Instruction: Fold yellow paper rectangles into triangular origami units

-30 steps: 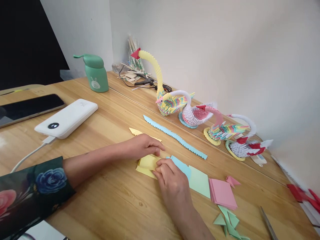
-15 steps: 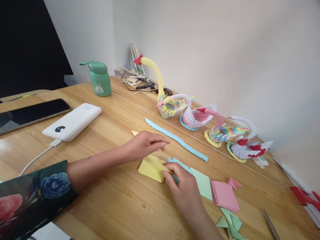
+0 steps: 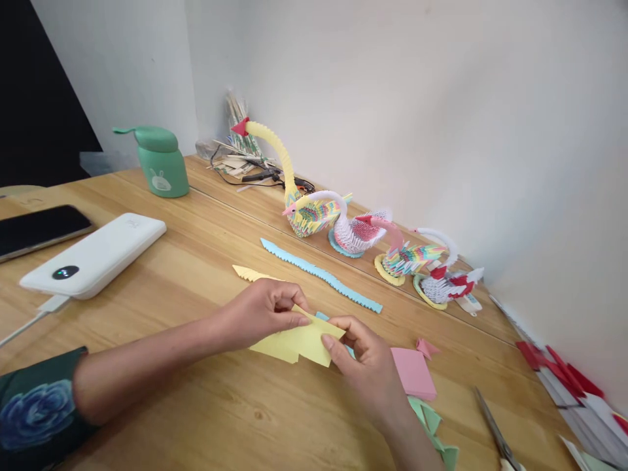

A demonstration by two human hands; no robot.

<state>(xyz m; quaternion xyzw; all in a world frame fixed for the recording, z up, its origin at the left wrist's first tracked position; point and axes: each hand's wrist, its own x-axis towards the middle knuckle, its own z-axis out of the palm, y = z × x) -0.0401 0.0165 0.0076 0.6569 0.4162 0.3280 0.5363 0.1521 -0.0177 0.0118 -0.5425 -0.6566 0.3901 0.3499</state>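
A yellow paper sheet (image 3: 316,337) is held up between my two hands. My left hand (image 3: 267,314) pinches its upper left corner between thumb and fingers. At the right end, my right hand (image 3: 366,356) grips it, thumb in front and fingers behind. More yellow paper (image 3: 275,347) lies on the table beneath, partly covered by the held sheet and my left hand. Behind my left hand a notched yellow strip (image 3: 248,272) shows its left end. A long notched blue strip (image 3: 321,273) lies farther back.
Several folded-paper swans (image 3: 350,232) stand along the wall. Pink paper squares (image 3: 413,373), green folded pieces (image 3: 429,418) and scissors (image 3: 495,428) lie at the right. At the left are a white power bank (image 3: 98,252), a phone (image 3: 42,229) and a green bottle (image 3: 161,163).
A yellow sheet has come up off the pile and is now in both hands. My left hand has closed on its corner. The view has shifted to the right.
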